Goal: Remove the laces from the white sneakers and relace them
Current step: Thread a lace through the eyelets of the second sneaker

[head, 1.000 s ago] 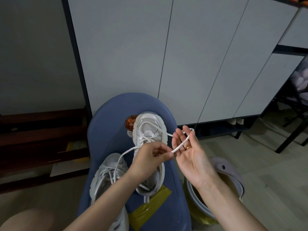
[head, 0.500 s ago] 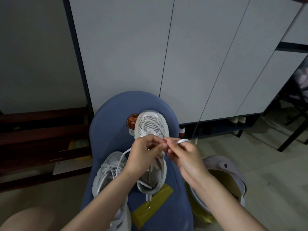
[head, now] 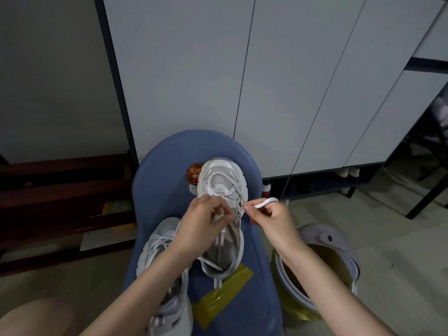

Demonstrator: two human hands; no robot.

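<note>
A white sneaker (head: 221,180) lies toe-away on a blue seat (head: 164,175), its lace threaded across the front eyelets. My left hand (head: 203,224) rests over the sneaker's tongue, fingers curled at the eyelets and pinching the lace there. My right hand (head: 271,220) pinches the free end of the white lace (head: 265,202) just to the right of the eyelet row; the lace loops up past its fingers. A second white sneaker (head: 162,251), still laced, lies at the lower left, partly under my left forearm.
A yellow-green tape patch (head: 223,298) is stuck on the seat below the sneakers. A round brown sticker (head: 192,173) sits beside the toe. A lidded bucket (head: 332,260) stands to the right on the floor. White cabinet doors (head: 242,81) rise behind; dark wooden steps (head: 60,190) are at the left.
My right hand, earlier spread open with the lace across its palm, has closed on the lace end and moved in to the eyelets. My left hand moved up onto the sneaker's tongue.
</note>
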